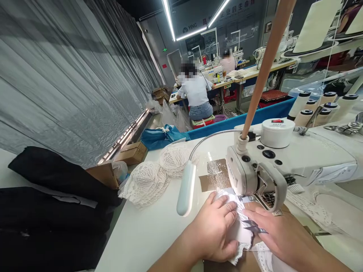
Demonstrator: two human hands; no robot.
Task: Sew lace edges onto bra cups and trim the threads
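Note:
A white sewing machine (246,170) stands on the white table, its needle area above a piece of white lace fabric (241,232). My left hand (218,226) presses on the fabric's left side, fingers spread over it. In my right hand (272,230) are small dark metal snips (253,226), their blades pointing left over the fabric's right edge. The needle itself is hard to make out. Below my right hand lies another lace-edged piece (265,257).
Stacked lace cups (147,181) lie on the table's left side. A lamp (187,189) hangs left of the machine. Thread cones (306,113) stand behind it. Black cloth (56,211) is at far left. A person in white (195,92) sits at another machine.

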